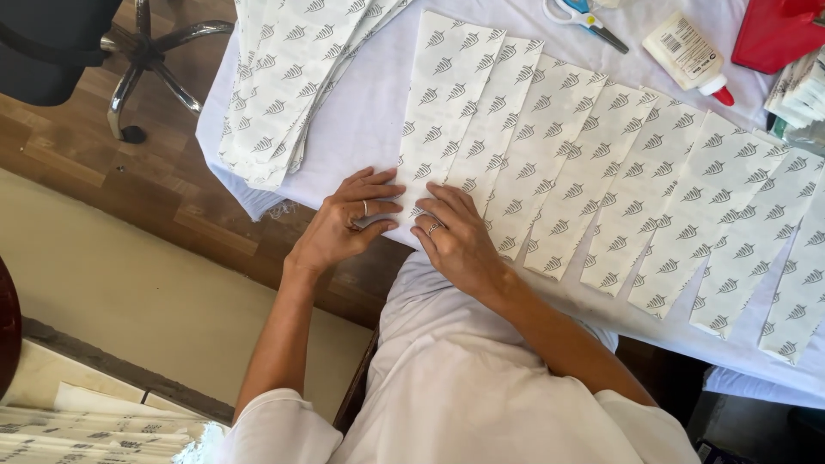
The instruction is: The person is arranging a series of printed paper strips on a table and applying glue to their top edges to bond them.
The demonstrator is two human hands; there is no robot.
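Note:
A row of several white paper sheets printed with small grey leaf marks lies overlapped across the white-covered table (361, 120). My left hand (348, 219) rests flat with fingers apart on the near corner of the leftmost sheet (443, 94). My right hand (455, 236) presses flat on the same sheet's lower edge, beside the second sheet (498, 112). Both hands wear rings and hold nothing.
A stack of the same printed sheets (284, 77) lies at the table's left. Scissors (584, 17), a white glue bottle with red cap (687, 56) and a red object (778, 34) sit at the far edge. An office chair base (146, 60) stands on the wooden floor.

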